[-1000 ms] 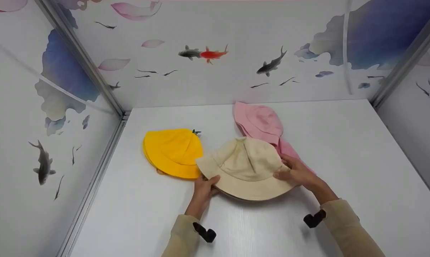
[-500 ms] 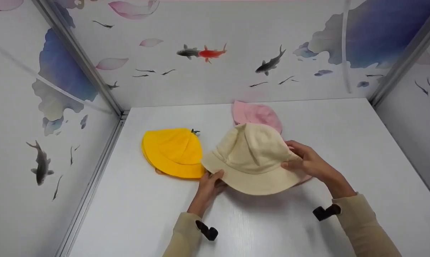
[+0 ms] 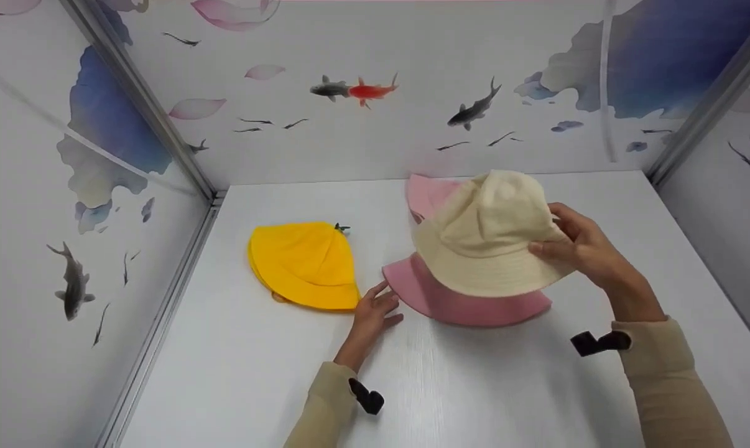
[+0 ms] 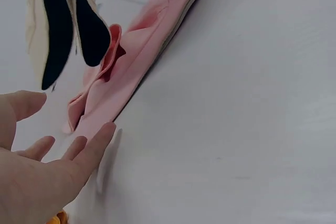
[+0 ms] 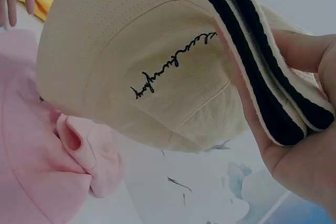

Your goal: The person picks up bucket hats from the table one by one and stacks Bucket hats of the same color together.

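My right hand [image 3: 589,249] pinches the folded cream bucket hat [image 3: 493,233] at the right end of its brim and holds it up over the pink hats. Dark lettering and the dark edging of the cream hat [image 5: 157,87] show in the right wrist view. Beneath it, a pink hat brim [image 3: 474,311] lies on the table, while another pink hat [image 3: 428,193] behind is partly hidden. My left hand [image 3: 372,314] has its fingers spread beside the left tip of the front pink brim. It grips nothing in the left wrist view.
A folded yellow hat [image 3: 303,264] with a small green stem-like piece lies just left of my left hand. White panels printed with fish enclose the table [image 3: 257,386] at the back and sides, with a metal rail [image 3: 157,323] along the left.
My right hand has lifted the cream hat up and to the right, uncovering the front pink brim. My left hand has let go of the cream hat and stays near the same spot.
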Demonstrator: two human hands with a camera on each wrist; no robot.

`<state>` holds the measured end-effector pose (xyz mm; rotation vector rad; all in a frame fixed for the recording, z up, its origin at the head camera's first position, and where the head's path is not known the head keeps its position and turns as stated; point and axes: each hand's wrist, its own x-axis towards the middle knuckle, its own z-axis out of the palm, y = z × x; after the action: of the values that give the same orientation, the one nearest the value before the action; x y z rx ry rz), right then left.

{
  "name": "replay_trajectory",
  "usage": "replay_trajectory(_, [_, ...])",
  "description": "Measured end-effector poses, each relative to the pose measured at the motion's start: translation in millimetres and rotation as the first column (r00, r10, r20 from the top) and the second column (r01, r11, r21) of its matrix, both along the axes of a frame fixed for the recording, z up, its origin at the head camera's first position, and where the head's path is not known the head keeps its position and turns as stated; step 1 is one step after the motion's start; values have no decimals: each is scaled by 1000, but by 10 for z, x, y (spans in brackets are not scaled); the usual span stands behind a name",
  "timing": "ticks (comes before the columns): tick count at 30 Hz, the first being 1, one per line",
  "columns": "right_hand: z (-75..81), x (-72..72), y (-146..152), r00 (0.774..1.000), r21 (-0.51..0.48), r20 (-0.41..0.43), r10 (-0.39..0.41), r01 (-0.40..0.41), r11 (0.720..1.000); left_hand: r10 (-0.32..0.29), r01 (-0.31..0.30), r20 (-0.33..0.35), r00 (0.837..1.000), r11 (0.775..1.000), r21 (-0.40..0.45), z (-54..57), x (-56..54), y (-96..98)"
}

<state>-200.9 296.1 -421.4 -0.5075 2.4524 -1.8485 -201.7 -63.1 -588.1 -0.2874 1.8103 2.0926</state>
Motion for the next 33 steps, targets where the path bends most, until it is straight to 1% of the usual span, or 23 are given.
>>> replay_trajectory(4, [64, -38, 142, 999, -57, 8, -47, 48, 997, 24, -27, -24, 999, 993, -116, 28, -50, 57])
replay_trajectory(7, [86, -68, 248, 997, -105, 18, -78, 80, 991, 11, -17, -29, 1000, 975, -223, 41, -112, 102])
replay_trajectory(9, [103, -91, 310, 994, -135, 18, -104, 106, 985, -18, 10, -22, 1000, 950, -311, 63, -165, 129])
replay_trajectory(12, [121, -148, 388, 990, -205, 27, -141, 143, 968, -52, 41, -13, 999, 899, -436, 116, -250, 156])
replay_trajectory(14, [113, -199, 434, 986, -251, 37, -160, 164, 954, -57, 44, -11, 998, 867, -497, 149, -303, 163])
replay_trajectory(15, [101, -228, 457, 985, -276, 44, -168, 173, 945, -57, 43, -11, 998, 856, -515, 159, -324, 163])
replay_trajectory(17, [68, -290, 503, 982, -327, 57, -182, 191, 925, -58, 44, -10, 998, 846, -532, 168, -357, 157])
replay_trajectory(19, [25, -357, 553, 978, -397, 82, -190, 207, 894, -61, 45, -13, 998, 843, -536, 163, -382, 145])
replay_trajectory(21, [-22, -423, 610, 976, -479, 103, -189, 216, 851, -76, 54, -18, 997, 836, -546, 155, -403, 131])
replay_trajectory(24, [-105, -497, 702, 971, -594, 141, -193, 239, 768, -116, 73, -40, 992, 821, -566, 140, -435, 119])
replay_trajectory(26, [-177, -526, 759, 964, -650, 167, -205, 264, 713, -142, 87, -48, 989, 809, -582, 128, -453, 120])
replay_trajectory(27, [-217, -535, 784, 959, -672, 186, -214, 283, 684, -151, 93, -51, 987, 804, -587, 123, -462, 124])
replay_trajectory(29, [-307, -545, 830, 947, -698, 221, -233, 321, 640, -160, 95, -55, 986, 794, -601, 107, -476, 138])
replay_trajectory(33, [-519, -523, 911, 931, -733, 285, -230, 366, 573, -176, 94, -62, 982, 750, -655, 87, -484, 172])
